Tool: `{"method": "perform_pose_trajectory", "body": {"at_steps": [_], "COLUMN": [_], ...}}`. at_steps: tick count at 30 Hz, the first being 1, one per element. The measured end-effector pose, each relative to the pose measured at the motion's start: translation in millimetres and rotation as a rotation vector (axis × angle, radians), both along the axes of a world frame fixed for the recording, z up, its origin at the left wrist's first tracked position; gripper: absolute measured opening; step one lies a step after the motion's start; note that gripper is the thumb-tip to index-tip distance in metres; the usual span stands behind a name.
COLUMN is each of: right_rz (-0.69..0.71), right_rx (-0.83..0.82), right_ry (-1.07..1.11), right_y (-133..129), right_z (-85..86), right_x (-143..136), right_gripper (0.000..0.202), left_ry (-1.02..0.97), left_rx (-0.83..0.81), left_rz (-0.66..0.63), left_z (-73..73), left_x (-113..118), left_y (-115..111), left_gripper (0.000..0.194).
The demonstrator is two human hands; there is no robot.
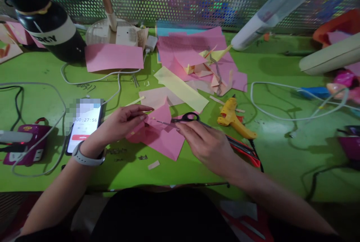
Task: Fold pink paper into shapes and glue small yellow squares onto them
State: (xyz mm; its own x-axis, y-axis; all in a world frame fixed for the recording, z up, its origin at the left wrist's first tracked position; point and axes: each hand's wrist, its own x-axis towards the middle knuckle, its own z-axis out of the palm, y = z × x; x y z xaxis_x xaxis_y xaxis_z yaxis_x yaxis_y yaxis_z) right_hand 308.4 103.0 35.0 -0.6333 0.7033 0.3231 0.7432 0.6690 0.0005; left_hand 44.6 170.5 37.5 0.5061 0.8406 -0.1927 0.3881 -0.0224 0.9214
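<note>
My left hand [128, 120] has its fingers closed on a folded pink paper piece [161, 115], whose pointed flap stands up. Between the fingertips of my right hand [204, 142] is a slim metal tool that looks like tweezers [165, 123], its tip pointing left at the pink paper. Black-handled scissors [194, 113] lie just behind the right fingers, partly hidden by them. Under the work is a flat pink sheet [168, 145]. A small pale paper strip [153, 164] rests in front of it.
A yellow glue gun [232, 116] and a red-and-black cutter [244, 148] lie to the right. Pink paper sheets [168, 52] are heaped behind. On the left are a phone [84, 125] showing a timer, a black bottle [56, 28], a fan base [95, 32] and loose cables.
</note>
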Motion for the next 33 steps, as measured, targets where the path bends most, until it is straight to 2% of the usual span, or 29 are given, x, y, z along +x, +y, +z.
{"method": "perform_pose_trajectory", "body": {"at_steps": [8,24,28,33], "right_rz": [-0.001,0.019,0.003,-0.034], "right_rx": [0.045,0.03,-0.019,-0.158], "right_ry": [0.064,0.068,0.089,0.174], "right_y": [2.8,2.2,0.2,1.5], "right_z": [-1.5,-4.6,-6.3,-7.7], "right_x": [-5.9,-4.8,-0.8,0.0], "right_gripper": [0.024,0.029,0.032,0.029], "left_ry": [0.012,-0.01,-0.021,-0.02], "left_rx": [-0.004,-0.046,-0.051,-0.001], "left_rz": [-0.015,0.005,0.0,0.003], "left_z": [0.5,5.8,4.8,2.8], "left_x": [1.4,5.5,4.0,2.2], "left_y": [-0.8,-4.5,-4.5,-3.4], "left_gripper": [0.035,0.034,0.035,0.034]}}
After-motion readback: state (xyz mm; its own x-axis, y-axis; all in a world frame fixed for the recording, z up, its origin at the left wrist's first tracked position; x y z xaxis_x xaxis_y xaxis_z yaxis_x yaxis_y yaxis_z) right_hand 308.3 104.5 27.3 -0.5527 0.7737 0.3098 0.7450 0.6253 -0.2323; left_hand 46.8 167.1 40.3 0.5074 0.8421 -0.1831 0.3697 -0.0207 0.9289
